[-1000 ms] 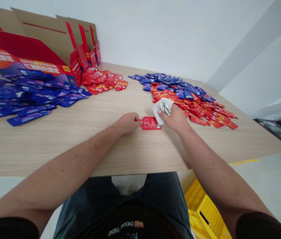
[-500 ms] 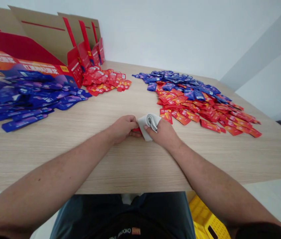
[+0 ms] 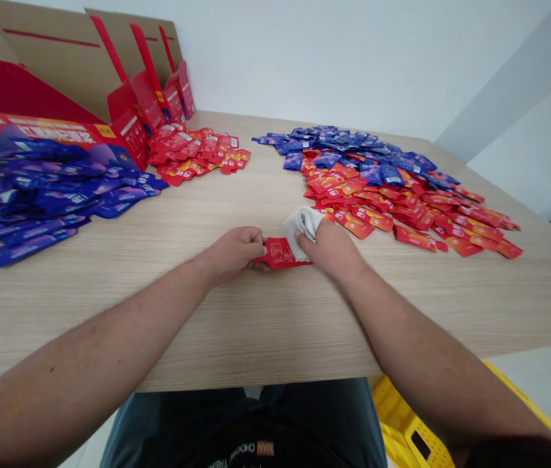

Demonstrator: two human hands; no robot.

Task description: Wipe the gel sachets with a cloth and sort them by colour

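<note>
The left hand pinches one end of a red packet, its fingers clenched on it. The right hand grasps a white cloth and presses it against the packet's other end. The packet sits on the desk, between a spread of blue packets and a heap of red and blue packets. Smaller red packets lie beside cardboard boxes.

White walls rise behind a light wood table.
</note>
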